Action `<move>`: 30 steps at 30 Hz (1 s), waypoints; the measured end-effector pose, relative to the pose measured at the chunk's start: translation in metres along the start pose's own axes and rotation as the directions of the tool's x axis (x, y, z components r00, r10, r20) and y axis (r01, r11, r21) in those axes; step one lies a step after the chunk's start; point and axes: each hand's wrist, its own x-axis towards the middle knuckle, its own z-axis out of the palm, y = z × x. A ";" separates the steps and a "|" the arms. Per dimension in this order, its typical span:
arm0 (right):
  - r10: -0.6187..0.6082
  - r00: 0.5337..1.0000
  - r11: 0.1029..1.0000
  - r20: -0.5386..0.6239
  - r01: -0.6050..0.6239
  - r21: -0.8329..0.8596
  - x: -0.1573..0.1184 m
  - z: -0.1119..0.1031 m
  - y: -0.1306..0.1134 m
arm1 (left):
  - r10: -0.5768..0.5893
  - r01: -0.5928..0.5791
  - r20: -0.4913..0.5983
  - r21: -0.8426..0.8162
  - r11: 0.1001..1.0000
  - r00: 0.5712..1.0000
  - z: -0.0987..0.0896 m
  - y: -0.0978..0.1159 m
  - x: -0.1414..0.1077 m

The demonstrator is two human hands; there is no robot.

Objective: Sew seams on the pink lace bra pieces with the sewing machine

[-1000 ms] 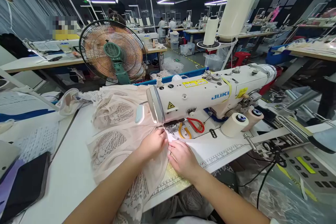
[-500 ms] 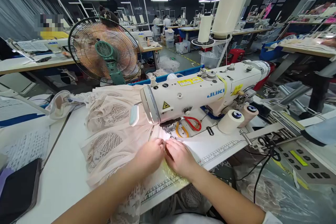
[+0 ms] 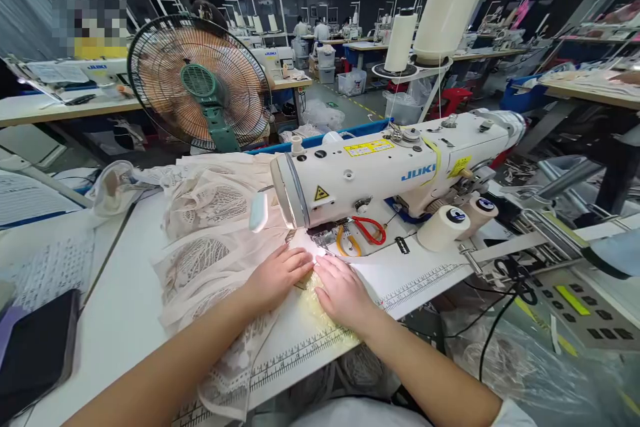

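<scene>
Just in front of the white sewing machine's (image 3: 373, 177) needle area, both hands rest on cloth. My left hand (image 3: 280, 273) lies palm down with its fingers stretched, on pale fabric at the edge of the cream lace garments (image 3: 200, 260). My right hand (image 3: 345, 293) is flat beside it, its fingertips close to those of the left. Pale yellow lace (image 3: 317, 313) shows under and between the hands and runs toward the table's front edge. The fingers partly cover the cloth near the needle.
Red-handled scissors (image 3: 370, 230), a yellow-handled tool (image 3: 345, 241), a black blade (image 3: 401, 245) and thread cones (image 3: 444, 228) lie right of the needle. A phone (image 3: 40, 347) rests at the left. Behind stands a fan (image 3: 200, 83); a control panel (image 3: 583, 310) is at the right.
My fingers were pinched together at the cloth and now lie flatter and more spread. The left hand has turned palm down, and more of the yellow lace shows. The view has shifted slightly.
</scene>
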 end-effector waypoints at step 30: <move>0.032 0.997 0.997 0.065 -0.027 -0.071 0.003 0.001 -0.002 | 0.076 -0.079 -0.042 -0.067 0.995 0.996 0.001 -0.038 0.008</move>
